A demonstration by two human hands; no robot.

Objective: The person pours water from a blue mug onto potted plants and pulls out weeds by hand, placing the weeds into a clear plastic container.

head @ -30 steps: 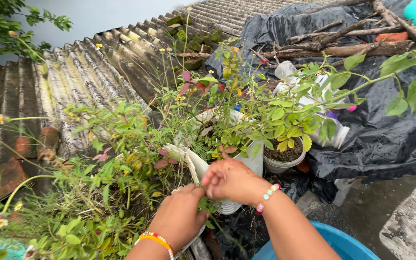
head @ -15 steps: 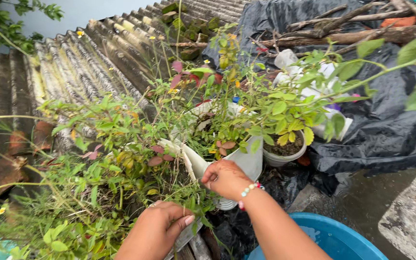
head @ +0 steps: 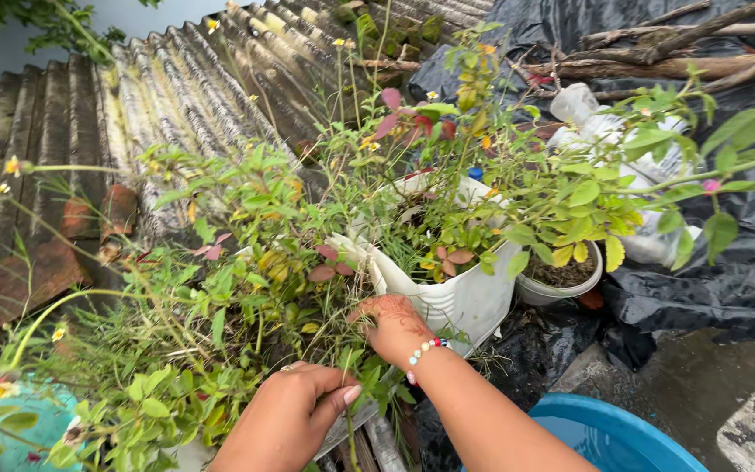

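Note:
My left hand point(head: 294, 418) is low in the middle, fingers curled around thin green weed stems point(head: 353, 367) at the edge of an overgrown planter point(head: 220, 332). My right hand point(head: 392, 326), with a bead bracelet at the wrist, reaches into the same stems just left of a white cut plastic container point(head: 456, 297) holding a leafy plant. Its fingers are buried in the foliage and pinch the stems. The two hands are a short way apart.
A small white pot point(head: 561, 281) with soil stands right of the container. Black plastic sheeting point(head: 727, 262) covers the right side, with dry branches point(head: 657, 52) on top. Corrugated roofing point(head: 133, 114) lies behind. A blue tub point(head: 622, 437) sits at the bottom right.
My right hand has moved down and left, deeper into the stems beside the white container. My left hand stays low on the weeds. The view has shifted slightly to the left.

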